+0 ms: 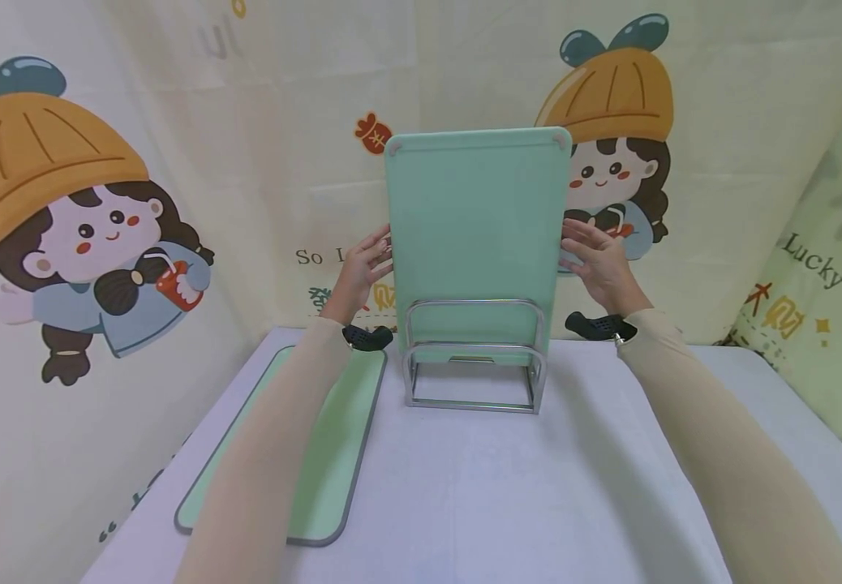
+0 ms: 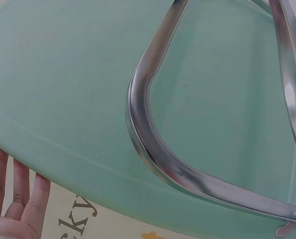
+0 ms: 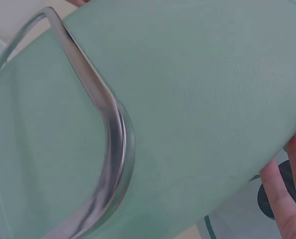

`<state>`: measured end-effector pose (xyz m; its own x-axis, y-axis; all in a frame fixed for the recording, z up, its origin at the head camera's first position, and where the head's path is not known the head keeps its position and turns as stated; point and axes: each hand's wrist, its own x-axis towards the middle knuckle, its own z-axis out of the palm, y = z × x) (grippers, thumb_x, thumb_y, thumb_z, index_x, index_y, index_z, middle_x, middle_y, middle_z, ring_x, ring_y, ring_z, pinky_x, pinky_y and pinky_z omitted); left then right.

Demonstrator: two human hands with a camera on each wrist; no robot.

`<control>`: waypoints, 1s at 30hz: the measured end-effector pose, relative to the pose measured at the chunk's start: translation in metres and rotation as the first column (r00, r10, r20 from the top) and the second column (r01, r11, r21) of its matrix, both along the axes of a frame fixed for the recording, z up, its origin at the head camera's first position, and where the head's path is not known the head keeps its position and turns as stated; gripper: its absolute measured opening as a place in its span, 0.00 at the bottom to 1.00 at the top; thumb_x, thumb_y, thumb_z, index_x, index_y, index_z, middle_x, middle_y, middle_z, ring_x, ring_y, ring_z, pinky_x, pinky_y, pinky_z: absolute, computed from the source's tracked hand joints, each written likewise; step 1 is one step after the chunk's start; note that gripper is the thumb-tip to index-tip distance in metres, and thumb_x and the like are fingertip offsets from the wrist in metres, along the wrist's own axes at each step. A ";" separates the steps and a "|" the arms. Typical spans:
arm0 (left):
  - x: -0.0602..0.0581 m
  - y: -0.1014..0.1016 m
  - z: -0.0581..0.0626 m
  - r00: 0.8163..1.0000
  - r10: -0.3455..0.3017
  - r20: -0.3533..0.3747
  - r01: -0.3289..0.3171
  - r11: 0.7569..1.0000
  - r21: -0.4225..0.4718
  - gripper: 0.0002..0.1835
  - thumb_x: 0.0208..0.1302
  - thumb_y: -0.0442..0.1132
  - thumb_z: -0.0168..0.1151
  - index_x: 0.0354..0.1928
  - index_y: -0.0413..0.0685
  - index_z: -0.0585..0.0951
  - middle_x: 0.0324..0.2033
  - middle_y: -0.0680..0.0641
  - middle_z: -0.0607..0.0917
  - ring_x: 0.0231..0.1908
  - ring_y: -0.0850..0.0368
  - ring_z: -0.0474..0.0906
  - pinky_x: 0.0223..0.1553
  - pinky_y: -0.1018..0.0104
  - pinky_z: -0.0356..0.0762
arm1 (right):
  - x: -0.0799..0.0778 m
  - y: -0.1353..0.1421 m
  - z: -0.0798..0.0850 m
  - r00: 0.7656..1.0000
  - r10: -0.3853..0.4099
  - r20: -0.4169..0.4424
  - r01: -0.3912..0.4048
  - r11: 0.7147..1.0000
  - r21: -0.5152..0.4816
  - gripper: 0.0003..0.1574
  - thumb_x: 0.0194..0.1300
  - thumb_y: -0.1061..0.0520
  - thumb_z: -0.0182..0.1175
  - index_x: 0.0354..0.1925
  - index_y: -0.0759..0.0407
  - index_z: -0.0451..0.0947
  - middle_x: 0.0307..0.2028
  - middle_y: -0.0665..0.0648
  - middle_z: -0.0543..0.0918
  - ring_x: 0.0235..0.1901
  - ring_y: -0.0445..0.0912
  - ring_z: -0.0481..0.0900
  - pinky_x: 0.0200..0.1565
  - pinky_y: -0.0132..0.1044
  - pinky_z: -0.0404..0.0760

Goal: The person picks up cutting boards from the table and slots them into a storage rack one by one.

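A mint-green cutting board [image 1: 479,227] stands upright behind two visible hoops of a silver metal rack [image 1: 475,349], its lower edge low between the rack's sides. My left hand [image 1: 365,272] is at the board's left edge, its fingertips right at the rim. On the opposite side my right hand [image 1: 599,264] has its fingers spread and fairly straight along the right edge. In the left wrist view straight fingers [image 2: 21,191] meet the edge; the right wrist view has fingers [image 3: 282,191] reaching partly behind it. Both thumbs are largely hidden in the wrist views.
Left of the rack, a second green board [image 1: 333,454] with a grey border lies flat on the white-covered table [image 1: 487,495], partly under my left forearm. A printed cloth [image 1: 319,122] with cartoon figures hangs behind and at both sides.
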<state>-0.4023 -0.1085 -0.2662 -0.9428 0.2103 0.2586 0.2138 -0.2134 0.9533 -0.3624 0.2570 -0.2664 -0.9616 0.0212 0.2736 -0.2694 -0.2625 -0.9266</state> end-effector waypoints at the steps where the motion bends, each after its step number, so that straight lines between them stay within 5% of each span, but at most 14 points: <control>1: 0.000 0.000 0.000 1.000 0.003 0.002 -0.003 1.000 0.001 0.23 0.74 0.40 0.43 0.69 0.51 0.64 0.65 0.41 0.68 0.61 0.49 0.68 0.66 0.51 0.63 | 0.000 0.001 0.000 1.000 0.006 0.000 -0.006 1.000 0.014 0.28 0.63 0.61 0.60 0.62 0.54 0.70 0.55 0.47 0.73 0.56 0.43 0.70 0.70 0.55 0.55; 4: -0.001 0.000 0.000 1.000 0.008 0.004 -0.008 1.000 -0.009 0.23 0.74 0.40 0.43 0.68 0.52 0.64 0.65 0.42 0.68 0.62 0.49 0.68 0.66 0.51 0.63 | 0.000 0.002 0.001 1.000 0.023 -0.005 -0.022 0.999 0.042 0.30 0.63 0.60 0.59 0.63 0.55 0.67 0.55 0.47 0.72 0.56 0.43 0.70 0.70 0.55 0.54; 10: -0.003 -0.001 0.002 1.000 0.002 0.005 -0.002 1.000 -0.023 0.23 0.74 0.42 0.43 0.68 0.50 0.64 0.63 0.41 0.70 0.61 0.48 0.68 0.66 0.51 0.64 | -0.001 0.006 0.003 0.997 0.073 -0.001 -0.073 0.997 0.022 0.28 0.63 0.63 0.58 0.61 0.55 0.68 0.47 0.45 0.79 0.49 0.39 0.77 0.52 0.37 0.77; 16: -0.004 -0.002 0.001 1.000 -0.002 0.013 0.003 0.999 -0.050 0.24 0.73 0.44 0.43 0.69 0.52 0.63 0.52 0.50 0.74 0.55 0.52 0.70 0.66 0.50 0.63 | -0.001 0.009 0.001 0.995 0.098 0.009 -0.098 0.995 0.018 0.21 0.64 0.64 0.57 0.55 0.53 0.73 0.45 0.46 0.81 0.45 0.40 0.79 0.44 0.33 0.81; 19: -0.004 -0.004 -0.001 1.000 -0.005 0.013 0.006 0.998 -0.055 0.24 0.74 0.44 0.42 0.69 0.52 0.62 0.56 0.47 0.73 0.55 0.52 0.70 0.66 0.50 0.63 | 0.000 0.011 -0.002 0.993 0.117 0.008 -0.118 0.993 0.022 0.25 0.65 0.62 0.56 0.60 0.56 0.68 0.47 0.47 0.80 0.45 0.39 0.79 0.44 0.32 0.82; 25: -0.001 -0.008 -0.011 0.999 -0.035 0.002 0.035 0.999 -0.009 0.25 0.74 0.41 0.41 0.71 0.50 0.58 0.68 0.39 0.63 0.67 0.46 0.62 0.69 0.51 0.59 | 0.003 0.013 -0.008 0.992 0.125 0.014 -0.126 0.989 0.071 0.40 0.68 0.61 0.53 0.72 0.56 0.49 0.69 0.57 0.61 0.50 0.37 0.77 0.46 0.29 0.81; 30: 0.008 -0.011 -0.022 0.997 -0.071 -0.025 0.071 0.998 0.001 0.26 0.74 0.38 0.40 0.72 0.48 0.54 0.71 0.41 0.58 0.71 0.47 0.55 0.71 0.52 0.53 | 0.011 0.012 -0.012 0.991 0.131 -0.013 -0.130 0.990 0.058 0.40 0.70 0.60 0.50 0.73 0.56 0.44 0.73 0.63 0.49 0.66 0.46 0.65 0.52 0.29 0.78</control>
